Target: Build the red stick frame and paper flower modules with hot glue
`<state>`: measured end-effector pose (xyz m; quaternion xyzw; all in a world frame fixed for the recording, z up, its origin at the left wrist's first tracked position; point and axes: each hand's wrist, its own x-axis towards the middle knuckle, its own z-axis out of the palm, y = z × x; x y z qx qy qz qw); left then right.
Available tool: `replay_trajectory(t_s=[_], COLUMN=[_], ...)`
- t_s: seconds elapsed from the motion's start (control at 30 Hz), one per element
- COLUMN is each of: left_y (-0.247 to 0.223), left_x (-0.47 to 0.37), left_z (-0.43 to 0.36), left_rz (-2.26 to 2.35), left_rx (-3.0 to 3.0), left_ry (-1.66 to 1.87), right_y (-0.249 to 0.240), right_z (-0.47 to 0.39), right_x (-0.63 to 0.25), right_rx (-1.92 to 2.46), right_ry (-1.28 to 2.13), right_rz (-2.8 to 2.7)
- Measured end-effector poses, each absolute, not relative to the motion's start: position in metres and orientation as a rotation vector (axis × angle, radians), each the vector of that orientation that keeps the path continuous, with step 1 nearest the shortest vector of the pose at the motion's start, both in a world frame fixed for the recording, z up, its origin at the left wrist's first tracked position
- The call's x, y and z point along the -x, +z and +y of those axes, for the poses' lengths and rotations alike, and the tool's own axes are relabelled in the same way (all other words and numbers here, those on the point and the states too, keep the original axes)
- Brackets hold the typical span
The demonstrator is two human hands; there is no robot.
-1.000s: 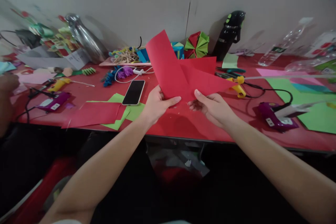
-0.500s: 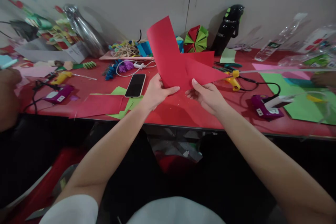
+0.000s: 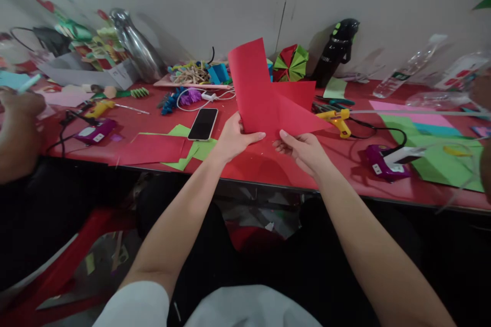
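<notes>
A folded sheet of red paper [image 3: 255,89] is held up over the table's front part, one flap standing tall and another pointing right. My left hand [image 3: 236,137] grips its lower left edge, thumb in front and fingers behind. The lower right edge is pinched by my right hand [image 3: 301,148], thumb on the near face. A phone [image 3: 203,124] lies left of my left hand, beside flat red paper [image 3: 153,149] and green sheets [image 3: 205,149]. Just past the paper's right tip is a yellow glue gun [image 3: 339,121].
Along the wall stand a steel flask [image 3: 138,43], a black bottle [image 3: 335,51] and a leaning plastic bottle [image 3: 408,66]. Purple power blocks [image 3: 95,132] [image 3: 383,162] sit left and right on the red table [image 3: 245,166]. At far left, a person's hand [image 3: 23,104] holds a pen.
The view has shifted slightly, so the scene sits a little lower and the left side further right. Both hands keep their grip on the red paper, whose shape is almost the same.
</notes>
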<state>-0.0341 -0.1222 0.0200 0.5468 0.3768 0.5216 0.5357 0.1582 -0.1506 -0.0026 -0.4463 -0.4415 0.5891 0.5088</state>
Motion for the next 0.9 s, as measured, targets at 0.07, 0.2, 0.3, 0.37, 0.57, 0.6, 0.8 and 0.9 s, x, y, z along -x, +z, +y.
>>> replay_trajectory(t_s=[0.07,0.2,0.3,0.37,0.57,0.6,0.8,0.9], left_y=[0.021,0.021,0.019,0.017,0.015,0.015,0.007,0.004], left_x=[0.033,0.032,0.033,0.035,0.043,0.045,0.048,0.051], left_z=[-0.125,-0.131,-0.134,-0.135,-0.132,-0.132,-0.129,-0.126], left_rz=[0.904,0.908,0.909,0.922,0.902,0.89,0.902,0.95], left_rx=[-1.349,-1.33,-1.222,-1.177,-1.082,-1.066,-0.991,-0.981], left_ry=[1.241,1.266,1.245,1.213,1.241,1.265,1.388,1.38], right_y=[-0.005,-0.005,-0.001,0.0,-0.001,-0.001,-0.005,-0.008], right_z=[-0.153,-0.158,-0.162,-0.164,-0.17,-0.17,-0.167,-0.168], right_x=[-0.158,-0.153,-0.151,-0.152,-0.156,-0.156,-0.151,-0.152], right_rx=[1.109,1.143,1.145,1.167,1.162,1.158,1.154,1.183], right_ry=[1.358,1.186,1.062,1.013,1.018,1.026,1.061,1.066], right_rz=[-1.095,-1.164,-1.223,-1.262,-1.331,-1.344,-1.38,-1.394])
